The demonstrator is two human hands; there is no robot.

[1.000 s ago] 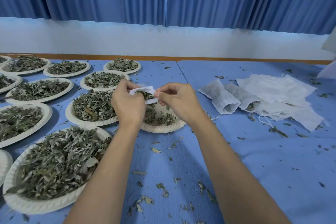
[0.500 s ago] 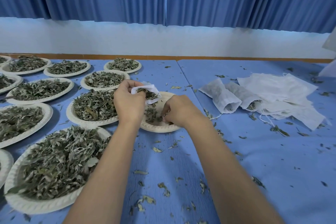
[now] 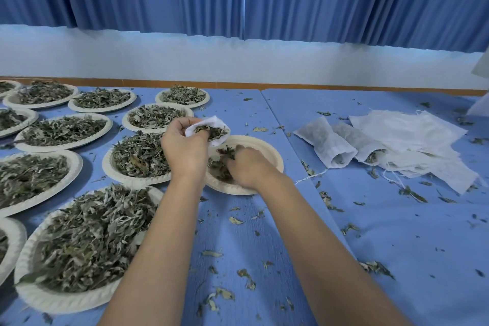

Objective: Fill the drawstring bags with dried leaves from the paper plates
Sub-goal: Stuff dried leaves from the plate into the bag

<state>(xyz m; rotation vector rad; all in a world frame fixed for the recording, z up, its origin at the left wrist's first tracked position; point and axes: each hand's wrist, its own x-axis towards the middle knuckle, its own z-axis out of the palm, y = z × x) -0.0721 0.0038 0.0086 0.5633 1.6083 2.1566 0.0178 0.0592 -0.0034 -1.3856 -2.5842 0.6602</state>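
Hemmed by heaped plates (image 3: 53, 302) left, stuffed bags (image 3: 325, 143) and flat empty bags (image 3: 412, 132) right. Gripping drawstring bag (image 3: 215, 120) in left hand (image 3: 182, 151), mouth open, leaves showing, over far rim of nearly bare plate (image 3: 264, 151); clutching dried leaves (image 3: 225, 152) there in right hand (image 3: 248, 169)

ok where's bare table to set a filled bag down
Between the near-empty plate and the two filled bags, and the near right table below the empty bag pile; only leaf crumbs there. The left is crowded with full plates.
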